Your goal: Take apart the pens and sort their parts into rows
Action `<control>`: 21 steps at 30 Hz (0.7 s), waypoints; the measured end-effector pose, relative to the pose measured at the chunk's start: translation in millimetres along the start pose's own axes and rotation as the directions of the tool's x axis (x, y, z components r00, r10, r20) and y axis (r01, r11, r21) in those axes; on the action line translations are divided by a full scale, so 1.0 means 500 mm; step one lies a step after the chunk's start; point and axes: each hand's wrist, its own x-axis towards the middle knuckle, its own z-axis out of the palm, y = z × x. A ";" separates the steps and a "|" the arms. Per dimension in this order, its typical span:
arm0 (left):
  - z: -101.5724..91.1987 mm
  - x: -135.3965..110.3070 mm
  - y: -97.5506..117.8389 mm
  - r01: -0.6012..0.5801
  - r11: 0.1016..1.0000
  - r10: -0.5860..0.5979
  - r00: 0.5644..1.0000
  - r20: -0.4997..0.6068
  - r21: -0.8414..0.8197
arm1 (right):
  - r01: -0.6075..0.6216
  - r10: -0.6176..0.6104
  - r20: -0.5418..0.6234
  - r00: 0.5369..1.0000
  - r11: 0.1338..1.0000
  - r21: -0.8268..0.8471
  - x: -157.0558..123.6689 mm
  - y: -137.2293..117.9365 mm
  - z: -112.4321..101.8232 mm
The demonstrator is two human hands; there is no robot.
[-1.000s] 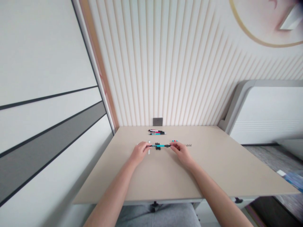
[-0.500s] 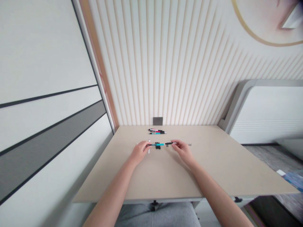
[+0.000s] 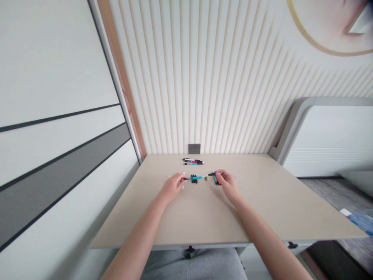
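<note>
My left hand point(image 3: 174, 184) is closed in a pinch on the teal and black pen barrel point(image 3: 196, 178), held level just above the desk. Fingers of my right hand point(image 3: 227, 184) pinch a slim black pen section point(image 3: 213, 174). A thin pale refill point(image 3: 205, 176) bridges the space between these two parts. Below them on the desk lie several short black grips point(image 3: 194, 181) and a small grey piece point(image 3: 206, 179). Teal and red pen parts point(image 3: 216, 181) are partly hidden by my right hand. Small white pieces point(image 3: 183, 187) show beside my left hand.
Several assembled pens point(image 3: 193, 163) lie at the back of the beige desk point(image 3: 204, 217). Behind the desk is a ribbed wall with a dark socket point(image 3: 194, 149). A white cabinet point(image 3: 58, 155) stands left, a grey-white headboard point(image 3: 335, 136) right.
My right hand has moved slightly right and up with the black section, widening the gap from the teal barrel and baring more refill. Teal and red parts now show beneath it. My left hand stays put.
</note>
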 end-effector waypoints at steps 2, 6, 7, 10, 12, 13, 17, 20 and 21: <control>-0.001 0.001 0.001 -0.003 1.000 0.003 1.000 -0.006 0.004 | -0.016 0.017 -0.022 1.000 1.000 0.024 0.001 -0.002 0.000; -0.004 0.001 0.004 0.007 1.000 -0.007 1.000 -0.021 0.008 | -0.038 0.042 -0.055 0.998 0.997 0.072 0.003 0.000 -0.002; -0.004 0.002 0.005 0.010 1.000 -0.010 1.000 -0.023 0.009 | -0.043 0.049 -0.069 0.996 0.995 0.084 0.004 0.002 -0.003; -0.005 0.002 0.005 0.016 1.000 -0.016 1.000 -0.026 0.011 | -0.057 0.070 -0.129 0.989 0.993 0.107 0.006 0.004 -0.007; -0.005 0.002 0.005 0.022 1.000 -0.022 0.999 -0.026 0.010 | -0.063 0.079 -0.168 0.983 0.993 0.096 0.007 0.003 -0.009; -0.005 0.002 0.004 0.024 1.000 -0.024 0.999 -0.022 0.010 | -0.068 0.083 -0.182 0.980 0.994 0.086 0.008 0.002 -0.010; -0.004 0.001 0.003 0.025 1.000 -0.025 1.000 -0.001 0.016 | -0.082 0.091 -0.211 0.973 0.995 0.051 0.008 0.003 -0.012; -0.004 0.000 0.003 0.032 0.999 -0.032 0.999 0.002 0.021 | -0.072 0.070 -0.252 0.965 0.997 0.001 0.009 0.009 -0.015; -0.004 0.000 0.003 0.035 0.999 -0.035 0.999 0.005 0.022 | -0.072 0.066 -0.271 0.960 0.997 -0.013 0.010 0.011 -0.017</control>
